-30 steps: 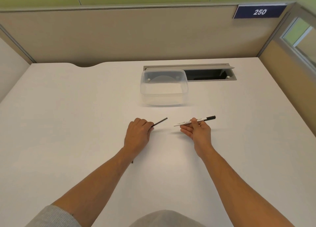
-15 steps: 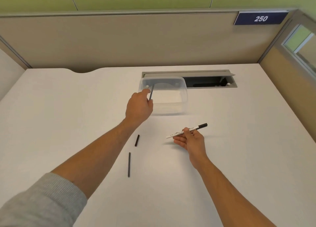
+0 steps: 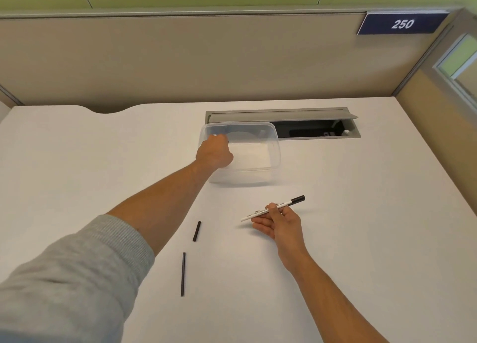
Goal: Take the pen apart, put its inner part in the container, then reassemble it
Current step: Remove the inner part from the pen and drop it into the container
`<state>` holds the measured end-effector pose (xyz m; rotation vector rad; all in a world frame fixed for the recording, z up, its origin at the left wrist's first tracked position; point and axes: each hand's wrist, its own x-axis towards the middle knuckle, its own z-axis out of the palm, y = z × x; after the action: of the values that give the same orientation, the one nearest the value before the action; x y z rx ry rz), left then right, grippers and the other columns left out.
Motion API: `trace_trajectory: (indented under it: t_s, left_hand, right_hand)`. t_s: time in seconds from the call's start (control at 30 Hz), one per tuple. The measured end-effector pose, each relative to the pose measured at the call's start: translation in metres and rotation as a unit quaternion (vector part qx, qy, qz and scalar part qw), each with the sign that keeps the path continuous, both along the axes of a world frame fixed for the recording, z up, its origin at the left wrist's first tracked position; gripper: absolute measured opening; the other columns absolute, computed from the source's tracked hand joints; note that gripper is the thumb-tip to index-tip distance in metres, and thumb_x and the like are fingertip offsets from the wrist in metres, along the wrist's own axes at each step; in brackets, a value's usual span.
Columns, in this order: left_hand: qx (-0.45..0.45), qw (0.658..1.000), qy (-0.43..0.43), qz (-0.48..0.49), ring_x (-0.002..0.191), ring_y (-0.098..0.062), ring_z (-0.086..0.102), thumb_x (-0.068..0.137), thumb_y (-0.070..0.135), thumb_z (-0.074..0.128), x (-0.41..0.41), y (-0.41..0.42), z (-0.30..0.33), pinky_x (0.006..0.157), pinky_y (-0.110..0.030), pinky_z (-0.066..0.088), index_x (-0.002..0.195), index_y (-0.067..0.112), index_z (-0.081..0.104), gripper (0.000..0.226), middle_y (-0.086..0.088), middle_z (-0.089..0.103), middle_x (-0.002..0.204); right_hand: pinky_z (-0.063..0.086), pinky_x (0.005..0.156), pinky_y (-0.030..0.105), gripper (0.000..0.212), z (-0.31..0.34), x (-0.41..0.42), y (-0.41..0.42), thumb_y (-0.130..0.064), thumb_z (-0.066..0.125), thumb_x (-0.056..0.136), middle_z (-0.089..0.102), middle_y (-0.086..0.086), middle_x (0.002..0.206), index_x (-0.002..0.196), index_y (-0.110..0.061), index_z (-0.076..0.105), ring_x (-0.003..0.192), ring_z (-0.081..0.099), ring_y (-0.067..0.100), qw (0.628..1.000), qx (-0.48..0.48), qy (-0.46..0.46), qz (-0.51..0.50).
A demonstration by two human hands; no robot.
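My left hand reaches over the left rim of the clear plastic container, fingers closed. Only a small dark tip of the pen's thin inner part shows at the knuckles; the rest is hidden by the hand. My right hand holds the white pen barrel with its black end pointing right, a little above the table and nearer than the container. A short black pen piece and a long thin black rod lie on the white table between my arms.
Right behind the container there is an open grey cable slot in the white desk. Beige partition walls close off the far and right sides, with a "250" sign at the top right.
My left hand has carried the thin black inner part from the table's middle up and into the container's left side. The right hand with the barrel has stayed almost still.
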<state>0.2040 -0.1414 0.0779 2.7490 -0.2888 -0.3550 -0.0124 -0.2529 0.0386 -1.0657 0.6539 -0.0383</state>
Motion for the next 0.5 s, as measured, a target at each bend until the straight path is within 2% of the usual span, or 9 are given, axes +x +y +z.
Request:
trace_trajectory:
  t_s: [0.13, 0.3, 0.5]
  left_hand:
    - [0.018, 1.000, -0.003, -0.018, 0.101, -0.035, 0.061, 0.083, 0.009, 0.056, 0.009, -0.004, -0.016, 0.081, -0.040, 0.052, 0.108, 0.007, 0.061, 0.026, -0.017, 0.060, 0.121]
    - [0.045, 0.998, 0.016, -0.037, 0.099, -0.032, 0.062, 0.084, 0.008, 0.057, 0.011, -0.007, -0.022, 0.085, -0.039, 0.053, 0.107, 0.008, 0.063, 0.024, -0.013, 0.064, 0.114]
    - [0.069, 0.997, 0.002, -0.046, 0.106, -0.032, 0.059, 0.088, 0.026, 0.054, 0.009, -0.006, -0.009, 0.080, -0.039, 0.051, 0.112, 0.011, 0.062, 0.029, -0.013, 0.061, 0.122]
  right_hand:
    - [0.060, 0.071, 0.036, 0.019, -0.004, 0.003, 0.000, -0.019, 0.053, 0.097, 0.070, 0.023, 0.090, 0.095, -0.001, 0.058, 0.085, 0.071, 0.035, 1.000, 0.017, 0.004, -0.008]
    - [0.060, 0.070, 0.035, 0.019, -0.009, 0.004, 0.002, -0.020, 0.053, 0.097, 0.070, 0.023, 0.089, 0.094, -0.002, 0.058, 0.085, 0.071, 0.035, 1.000, 0.021, 0.006, -0.005]
    - [0.060, 0.072, 0.036, 0.020, -0.006, 0.002, 0.000, -0.020, 0.052, 0.097, 0.070, 0.022, 0.089, 0.095, -0.001, 0.058, 0.084, 0.071, 0.034, 1.000, 0.009, -0.002, -0.005]
